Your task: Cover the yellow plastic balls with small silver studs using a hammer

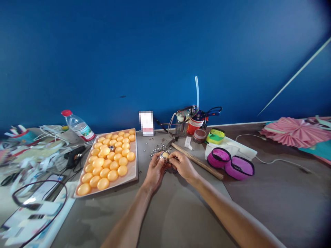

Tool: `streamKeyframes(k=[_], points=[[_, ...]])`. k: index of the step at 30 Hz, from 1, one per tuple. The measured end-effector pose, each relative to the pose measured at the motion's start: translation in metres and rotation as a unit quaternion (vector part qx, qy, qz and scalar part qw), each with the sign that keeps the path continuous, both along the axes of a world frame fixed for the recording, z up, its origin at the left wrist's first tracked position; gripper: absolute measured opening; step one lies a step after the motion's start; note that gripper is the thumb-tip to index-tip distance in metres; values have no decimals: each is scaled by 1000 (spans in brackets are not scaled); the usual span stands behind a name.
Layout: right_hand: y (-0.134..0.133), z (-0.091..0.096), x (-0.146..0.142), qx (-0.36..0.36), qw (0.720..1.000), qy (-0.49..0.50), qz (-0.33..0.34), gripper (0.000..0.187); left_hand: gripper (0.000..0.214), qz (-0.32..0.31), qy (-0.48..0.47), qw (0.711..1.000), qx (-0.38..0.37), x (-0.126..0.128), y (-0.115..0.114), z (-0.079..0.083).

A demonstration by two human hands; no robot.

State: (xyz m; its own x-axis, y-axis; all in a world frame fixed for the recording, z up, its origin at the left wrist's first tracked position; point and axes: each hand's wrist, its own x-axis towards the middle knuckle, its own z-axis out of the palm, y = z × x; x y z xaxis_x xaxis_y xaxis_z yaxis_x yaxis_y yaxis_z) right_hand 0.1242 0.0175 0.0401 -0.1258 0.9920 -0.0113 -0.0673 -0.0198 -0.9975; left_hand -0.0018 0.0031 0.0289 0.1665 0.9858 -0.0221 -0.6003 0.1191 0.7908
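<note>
One small yellowish ball (165,155) sat pinched between the fingertips of both my hands, out over the middle of the tabletop (271,203). My left hand (155,168) closed on it from the left and my right hand (182,164) from the right, so it was clamped from two sides, probably because something so round and light would otherwise roll or turn. Something silvery clung to it, too small to make out. Just beyond my fingers lay a loose scatter of silver beads (158,150), near enough to reach without letting go. To the left, a shallow tray (131,173) held rows of orange balls (108,162), its rim likely keeping them from wandering. A wooden stick (198,161) lay slanted to my right, with two pink pouches (230,162) past it. Further out were a water bottle (79,126), tangled cables and paper scraps on the left, and a pink paper fan (294,131) on the far right. The grey surface ran back to a deep blue wall (155,51).
</note>
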Motion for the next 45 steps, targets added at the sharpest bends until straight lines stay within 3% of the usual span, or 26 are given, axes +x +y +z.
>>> streamKeyframes(k=[7, 14, 17, 22, 26, 29, 33, 36, 40, 45], points=[[1, -5, -2, 11, 1000, -8, -17, 7, 29, -1, -10, 1000, -7, 2, -2, 1], [3, -4, -1, -13, 997, 72, -26, 19, 25, -19, -50, 998, -40, 1, 1, 5], [9, -4, 7, 13, 994, 96, -49, 18, 25, -6, -63, 995, -71, -3, 4, 6], [22, -10, 29, 86, 986, -23, -138, 14, 26, 19, -47, 996, -68, -6, 6, 8], [27, -16, 41, 185, 944, -197, -191, 10, 24, 33, -22, 998, -54, -5, 6, 8], [27, -20, 44, 225, 899, -329, -179, 17, 25, 33, -6, 999, -39, -4, 6, 8], [22, -18, 43, 193, 815, -532, -123, 20, 24, 38, -1, 999, -24, -5, 7, 9], [17, -14, 41, 154, 765, -615, -113, 23, 24, 36, -13, 999, -21, -6, 7, 10], [18, -12, 43, 114, 746, -648, -99, 30, 29, 27, -42, 999, -21, -6, 6, 10], [25, -15, 48, 93, 736, -666, -76, 25, 41, 16, -78, 997, -22, -7, 6, 9]])
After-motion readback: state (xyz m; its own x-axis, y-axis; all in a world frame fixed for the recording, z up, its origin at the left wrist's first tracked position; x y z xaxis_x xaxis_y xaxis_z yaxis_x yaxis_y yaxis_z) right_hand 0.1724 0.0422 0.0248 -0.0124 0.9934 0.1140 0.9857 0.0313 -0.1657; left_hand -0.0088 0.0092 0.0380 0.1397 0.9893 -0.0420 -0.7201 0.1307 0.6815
